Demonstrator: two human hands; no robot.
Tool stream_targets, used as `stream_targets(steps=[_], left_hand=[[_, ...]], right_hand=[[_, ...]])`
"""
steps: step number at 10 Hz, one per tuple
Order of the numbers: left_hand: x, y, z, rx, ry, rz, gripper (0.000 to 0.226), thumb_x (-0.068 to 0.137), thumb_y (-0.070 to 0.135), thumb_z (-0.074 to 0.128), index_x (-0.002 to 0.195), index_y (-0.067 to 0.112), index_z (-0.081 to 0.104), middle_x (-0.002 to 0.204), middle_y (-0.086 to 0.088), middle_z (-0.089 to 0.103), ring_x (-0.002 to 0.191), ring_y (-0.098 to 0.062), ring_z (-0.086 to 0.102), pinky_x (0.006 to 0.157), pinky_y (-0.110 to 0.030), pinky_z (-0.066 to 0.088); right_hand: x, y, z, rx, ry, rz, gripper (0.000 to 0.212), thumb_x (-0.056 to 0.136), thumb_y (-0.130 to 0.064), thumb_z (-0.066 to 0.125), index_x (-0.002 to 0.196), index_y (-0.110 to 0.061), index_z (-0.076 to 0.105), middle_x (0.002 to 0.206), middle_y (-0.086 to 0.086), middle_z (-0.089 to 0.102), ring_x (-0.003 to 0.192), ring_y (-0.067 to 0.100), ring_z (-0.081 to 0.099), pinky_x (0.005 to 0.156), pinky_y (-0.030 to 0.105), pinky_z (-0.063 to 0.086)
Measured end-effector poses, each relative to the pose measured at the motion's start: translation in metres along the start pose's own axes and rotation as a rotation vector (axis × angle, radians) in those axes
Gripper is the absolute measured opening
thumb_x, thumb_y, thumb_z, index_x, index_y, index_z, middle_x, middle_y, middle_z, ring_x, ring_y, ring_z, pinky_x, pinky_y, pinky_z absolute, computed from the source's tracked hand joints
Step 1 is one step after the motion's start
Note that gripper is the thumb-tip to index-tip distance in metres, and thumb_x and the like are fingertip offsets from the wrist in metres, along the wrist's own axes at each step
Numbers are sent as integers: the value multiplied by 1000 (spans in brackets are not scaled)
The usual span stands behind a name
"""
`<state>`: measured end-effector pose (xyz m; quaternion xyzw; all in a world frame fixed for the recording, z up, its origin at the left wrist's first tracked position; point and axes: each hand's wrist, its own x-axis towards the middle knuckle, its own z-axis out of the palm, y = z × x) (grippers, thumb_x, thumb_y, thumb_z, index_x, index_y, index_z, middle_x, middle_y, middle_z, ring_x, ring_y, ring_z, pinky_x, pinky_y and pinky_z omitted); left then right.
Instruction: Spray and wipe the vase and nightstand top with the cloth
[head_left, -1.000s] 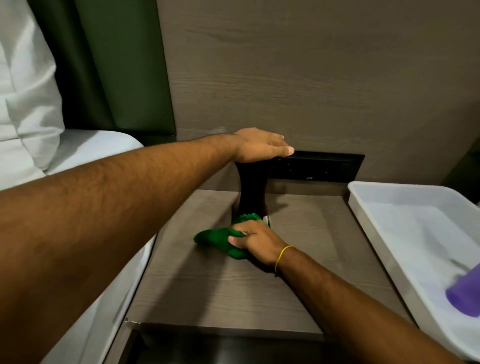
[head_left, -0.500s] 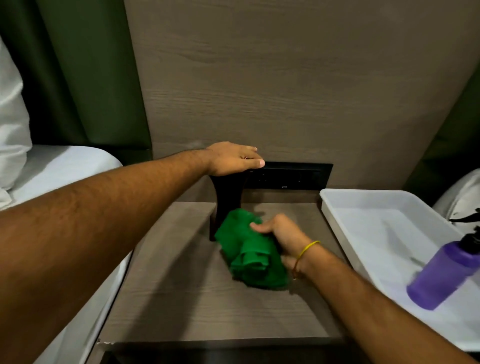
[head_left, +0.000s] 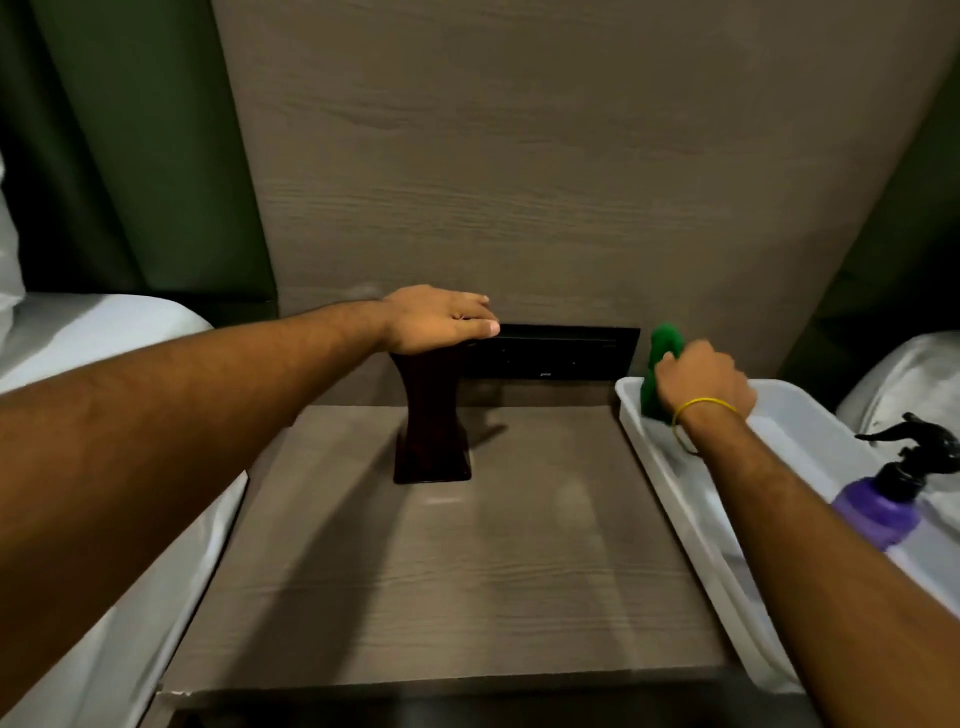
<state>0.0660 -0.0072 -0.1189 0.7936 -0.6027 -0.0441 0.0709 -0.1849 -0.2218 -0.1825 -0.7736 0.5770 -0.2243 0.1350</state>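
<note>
I count one dark vase (head_left: 432, 415) on the nightstand top (head_left: 441, 582). To the right of the vase I count one green cloth (head_left: 660, 364), one white tray (head_left: 670, 467) and one purple spray bottle (head_left: 883, 499). I see two hands: left hand (head_left: 436, 319), right hand (head_left: 701, 376).

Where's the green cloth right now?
In the head view the green cloth is on the right, gripped in the right hand over the far-left corner of the white tray, right of the vase.
</note>
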Motion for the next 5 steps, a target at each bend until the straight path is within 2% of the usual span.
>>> stream_targets(steps=[1,2,3,4,5], left_hand=[[1,-1,1,6,14,-15,56,105,67,38,150,41,57,175,9,32,152,-16,44,121,-36,30],[5,-3,2,5,-2,-12,67,96,74,35,150,41,57,175,9,32,154,-15,41,122,-38,33],[4,-2,0,-20,-18,-6,67,99,72,42,157,39,49,177,6,27,157,-18,38,124,-38,33],[-4,3,-3,-14,95,-36,84,95,80,39,168,43,20,181,9,7,166,-19,11,126,-62,28],[-1,11,-46,68,476,-1,85,98,78,38,169,40,10,181,11,-3,167,-18,-4,124,-71,21]], right_hand=[[7,24,39,-69,-225,63,46,101,-39,49,133,-11,64,140,21,64,129,42,61,108,48,45],[13,30,55,-61,-337,106,46,98,-34,54,138,-11,63,144,21,61,132,42,60,112,48,47],[17,18,42,-79,-432,131,51,96,-35,56,142,-12,59,149,21,57,135,42,57,115,47,46],[20,-3,20,-63,-383,117,58,93,-48,53,142,-16,55,151,17,56,136,41,56,113,50,44],[21,-42,-23,-89,-49,-53,78,98,-55,50,161,-14,31,171,10,30,150,40,38,112,60,39]])
